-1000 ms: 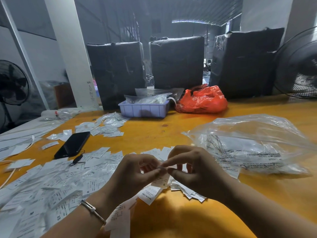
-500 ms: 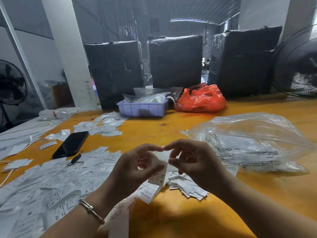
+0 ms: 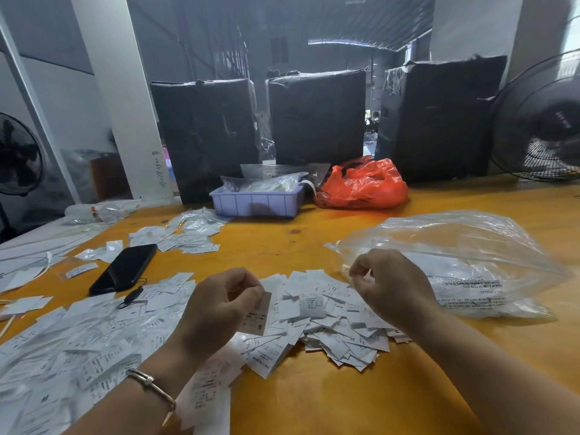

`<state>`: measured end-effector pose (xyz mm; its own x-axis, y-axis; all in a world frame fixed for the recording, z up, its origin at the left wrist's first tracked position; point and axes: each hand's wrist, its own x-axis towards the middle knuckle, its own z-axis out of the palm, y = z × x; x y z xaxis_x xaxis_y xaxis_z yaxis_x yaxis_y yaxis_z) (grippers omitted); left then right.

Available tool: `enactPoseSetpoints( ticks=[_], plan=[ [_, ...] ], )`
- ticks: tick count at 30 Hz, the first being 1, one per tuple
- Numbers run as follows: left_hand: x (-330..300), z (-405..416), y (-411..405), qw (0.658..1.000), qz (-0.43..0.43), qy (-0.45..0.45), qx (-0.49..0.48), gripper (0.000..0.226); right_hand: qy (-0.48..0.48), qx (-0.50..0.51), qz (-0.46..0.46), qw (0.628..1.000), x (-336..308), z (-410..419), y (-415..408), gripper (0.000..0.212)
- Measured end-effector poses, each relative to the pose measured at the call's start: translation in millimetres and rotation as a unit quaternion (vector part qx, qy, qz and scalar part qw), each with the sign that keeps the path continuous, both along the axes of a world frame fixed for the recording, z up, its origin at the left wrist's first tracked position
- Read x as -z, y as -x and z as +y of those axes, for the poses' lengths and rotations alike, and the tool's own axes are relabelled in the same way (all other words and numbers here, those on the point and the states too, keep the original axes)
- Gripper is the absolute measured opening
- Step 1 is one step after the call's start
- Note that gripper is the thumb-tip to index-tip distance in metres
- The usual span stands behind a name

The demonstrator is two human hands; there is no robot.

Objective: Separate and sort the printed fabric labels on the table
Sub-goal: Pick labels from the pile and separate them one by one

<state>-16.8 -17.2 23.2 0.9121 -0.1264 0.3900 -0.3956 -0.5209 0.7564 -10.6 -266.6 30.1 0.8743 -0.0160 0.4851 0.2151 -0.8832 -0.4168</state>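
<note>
- the hands, joined on one strip a second earlier, had parted.
- left hand (image 3: 219,304) pinched a torn-off "s" label (image 3: 258,315) above the label pile (image 3: 339,328).
- right hand (image 3: 392,284) was curled; whether it held a scrap, i couldn't tell.
- one label separated, sorting next.

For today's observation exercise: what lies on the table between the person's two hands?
In the head view, a heap of cut white labels covers the table between the left hand and the right hand; the left hand pinches one label marked S.
</note>
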Motion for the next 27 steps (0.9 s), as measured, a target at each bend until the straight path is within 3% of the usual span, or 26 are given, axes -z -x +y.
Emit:
enactPoseSetpoints(
  ticks=[6,13,21,27],
  plan=[
    [4.9,9.1,-8.0,0.990,0.019,-0.084,-0.111,0.020,0.096,0.124,0.034,0.987,2.1,-17.4,-10.6,0.034],
    [4.6,19.9,-11.1,0.945,0.045,-0.222,-0.237,0.019,0.186,0.224,0.126,0.948,6.2,-44.4,-22.5,0.013],
    [-0.2,11.9,-6.0,0.942,0.040,-0.243,-0.231,0.025,0.158,0.224,0.104,0.956,12.1,-52.8,-29.7,0.012],
    [6.0,8.0,-7.9,0.969,0.021,-0.190,-0.159,0.028,0.165,0.250,0.118,0.947,12.7,-57.2,-31.2,0.013]
  ],
)
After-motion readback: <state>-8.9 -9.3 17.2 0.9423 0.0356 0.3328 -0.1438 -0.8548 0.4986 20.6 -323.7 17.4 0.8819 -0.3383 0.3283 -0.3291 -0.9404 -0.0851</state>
